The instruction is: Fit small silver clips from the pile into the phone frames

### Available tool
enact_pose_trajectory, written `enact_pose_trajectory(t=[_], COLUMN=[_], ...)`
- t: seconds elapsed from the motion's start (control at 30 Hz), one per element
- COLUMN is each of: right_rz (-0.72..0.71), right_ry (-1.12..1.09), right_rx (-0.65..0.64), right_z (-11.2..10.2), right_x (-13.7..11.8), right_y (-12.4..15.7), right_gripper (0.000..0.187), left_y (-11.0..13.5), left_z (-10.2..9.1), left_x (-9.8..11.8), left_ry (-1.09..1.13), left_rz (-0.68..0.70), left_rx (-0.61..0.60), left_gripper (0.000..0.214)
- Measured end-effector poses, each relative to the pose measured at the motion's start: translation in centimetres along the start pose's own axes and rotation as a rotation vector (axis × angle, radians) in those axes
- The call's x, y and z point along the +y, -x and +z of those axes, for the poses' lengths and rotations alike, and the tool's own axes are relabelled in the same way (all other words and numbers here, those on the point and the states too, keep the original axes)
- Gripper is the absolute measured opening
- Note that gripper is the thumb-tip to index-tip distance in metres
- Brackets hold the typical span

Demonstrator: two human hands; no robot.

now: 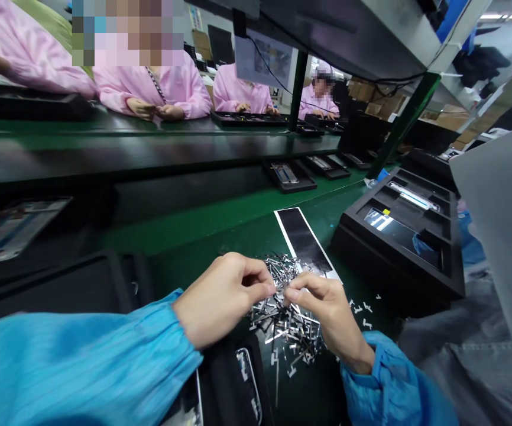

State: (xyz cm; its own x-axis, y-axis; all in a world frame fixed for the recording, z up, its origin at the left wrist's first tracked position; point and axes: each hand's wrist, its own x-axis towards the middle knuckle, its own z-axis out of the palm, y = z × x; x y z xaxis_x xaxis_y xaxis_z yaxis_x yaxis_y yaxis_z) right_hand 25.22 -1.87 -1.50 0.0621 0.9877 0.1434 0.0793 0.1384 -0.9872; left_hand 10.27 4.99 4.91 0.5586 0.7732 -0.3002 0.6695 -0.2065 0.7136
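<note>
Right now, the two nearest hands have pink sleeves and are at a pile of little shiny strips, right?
Not pink: their sleeves are blue, as the head view shows. The left hand and right hand are at the pile of little shiny strips.

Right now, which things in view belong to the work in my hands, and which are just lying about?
Seemingly in the work:
Pile of small strips, by both hands
Left hand, fingers pinched
Right hand, fingertips near the left's

Seemingly lying about, untouched:
Black sheet with white edges
Black tray at right
Smaller black tray, beyond the sheet
</note>
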Motion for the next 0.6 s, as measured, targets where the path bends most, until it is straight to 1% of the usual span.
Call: enact_pose_trajectory(t=[0.13,0.23,0.3,0.37,0.43,0.5,0.57,0.6], right_rz=[0.028,0.05,0.056,0.053,0.042,0.013,-0.031,-0.058], right_ry=[-0.107,-0.173,-0.17,-0.107,0.006,0.119,0.183,0.191], right_rx=[0.003,-0.032,-0.034,-0.014,0.008,0.02,0.022,0.023], right_z=[0.0,0.1,0.1,0.0,-0.1,-0.1,0.0,0.1], right_x=[-0.6,-1.4,-1.6,-1.1,-0.1,0.8,1.2,1.0], right_y=[0.3,0.5,0.4,0.3,0.1,-0.1,-0.1,0.0], right_gripper=[0.012,0.014,0.015,0.015,0.015,0.011,0.004,0.007], left_y=[0.9,1.1,1.2,1.3,1.6,2.0,2.6,2.9], left_z=[0.3,0.5,0.5,0.3,0.0,-0.4,-0.8,-0.9], left_x=[0.5,0.5,0.4,0.3,0.4,0.6,0.8,0.8], left_ry=[-0.021,-0.054,-0.057,-0.032,0.006,0.052,0.096,0.116], left_rz=[0.01,0.016,0.021,0.016,-0.003,-0.022,-0.028,-0.028], left_rx=[0.004,0.067,0.107,0.12,0.117,0.112,0.1,0.091], left_gripper=[0.031,0.032,0.033,0.034,0.035,0.035,0.035,0.035])
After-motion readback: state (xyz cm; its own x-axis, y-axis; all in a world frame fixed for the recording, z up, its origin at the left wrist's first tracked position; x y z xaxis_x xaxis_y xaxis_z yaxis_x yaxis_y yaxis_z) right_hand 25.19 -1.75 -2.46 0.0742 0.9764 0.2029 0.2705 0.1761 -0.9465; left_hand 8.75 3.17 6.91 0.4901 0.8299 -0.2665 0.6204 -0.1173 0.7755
